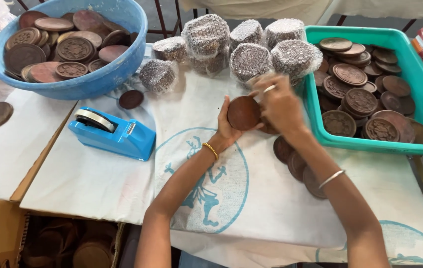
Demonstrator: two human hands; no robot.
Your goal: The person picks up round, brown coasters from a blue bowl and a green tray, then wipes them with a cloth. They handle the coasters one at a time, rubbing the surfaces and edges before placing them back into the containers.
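A: The brown disc (243, 112) is sitting upright between your two hands, above the white printed cloth (97, 178), just in front of the bubble-wrapped stacks (251, 47).

B: How are my hands holding it?

A: Your left hand (227, 130) is cupping it from behind and below, fingers closed round its edge. Your right hand (280, 104) is curling over its right side, fingertips bent inward, narrow rather than spread. I cannot tell whether it is pinching the disc itself or something thin at its rim.

B: What is lying around me?

A: A short row of loose discs (293, 161) is lying on the cloth under your right forearm. The teal tray (420, 74) of patterned discs is standing just to your right, and the blue basin (87, 82) of discs is sitting well off to your left. The blue tape dispenser (114, 133) is resting near your left arm, with a single disc (131, 99) beside the basin.
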